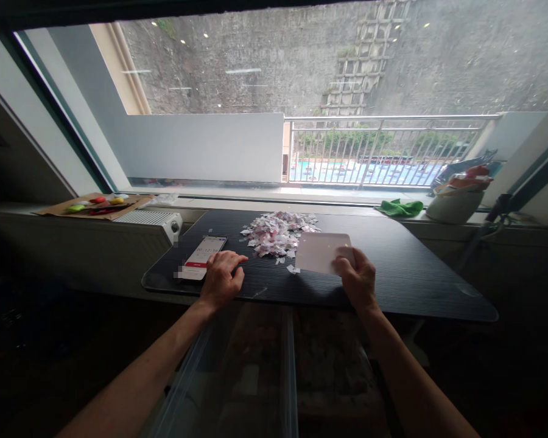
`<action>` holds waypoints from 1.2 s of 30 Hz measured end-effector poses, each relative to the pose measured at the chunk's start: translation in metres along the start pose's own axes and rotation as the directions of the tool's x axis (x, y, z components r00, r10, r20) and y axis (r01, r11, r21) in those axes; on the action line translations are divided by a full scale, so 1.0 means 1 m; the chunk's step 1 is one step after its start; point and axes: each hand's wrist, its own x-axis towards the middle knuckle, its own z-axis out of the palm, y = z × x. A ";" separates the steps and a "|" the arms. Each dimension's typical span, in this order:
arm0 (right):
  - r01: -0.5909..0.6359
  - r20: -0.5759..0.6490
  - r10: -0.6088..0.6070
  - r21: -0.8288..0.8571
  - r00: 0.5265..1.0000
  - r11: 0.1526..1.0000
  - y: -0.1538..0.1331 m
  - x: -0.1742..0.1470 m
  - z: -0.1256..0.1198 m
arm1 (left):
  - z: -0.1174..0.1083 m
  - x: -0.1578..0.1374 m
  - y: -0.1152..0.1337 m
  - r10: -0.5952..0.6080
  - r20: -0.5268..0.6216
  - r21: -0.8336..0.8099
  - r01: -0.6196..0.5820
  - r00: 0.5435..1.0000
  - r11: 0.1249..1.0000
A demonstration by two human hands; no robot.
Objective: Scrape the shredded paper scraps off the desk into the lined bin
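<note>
My right hand [357, 275] pinches a thin pale flat piece with rounded corners, like a card or scraper sheet [318, 250], at its right edge. Just left of and behind that sheet lies a heap of small torn paper scraps [278, 231] on the dark table [402, 274]. A few loose scraps have spread at the heap's near side. Beside the phone, my left hand [223, 274] is held low over the table with its fingers apart and nothing in them. The phone [203, 258] shows a timer and a red bar; its lower right edge is partly covered by my hand.
Behind the table, a green cloth [399, 208] and a white bucket [456, 202] with things in it stand on the sill. At left are a radiator [132, 234] and a cardboard sheet [73, 205] with colourful items. Clear plastic bins [290, 377] sit below the table's front edge.
</note>
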 end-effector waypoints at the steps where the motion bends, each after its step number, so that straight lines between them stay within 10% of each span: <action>1: -0.003 -0.030 0.003 -0.025 1.000 1.000 -0.001 0.000 -0.001 | 0.000 0.000 0.000 0.001 0.000 0.000 -0.001 1.000 1.000; 18: -0.068 -0.039 0.070 0.051 0.997 0.996 0.005 0.010 -0.013 | -0.001 0.000 0.000 -0.003 -0.011 -0.005 0.003 1.000 1.000; 36: -0.311 0.462 0.326 -0.109 0.825 0.944 0.006 0.053 -0.025 | 0.000 0.000 -0.002 0.007 -0.037 -0.027 -0.008 0.999 1.000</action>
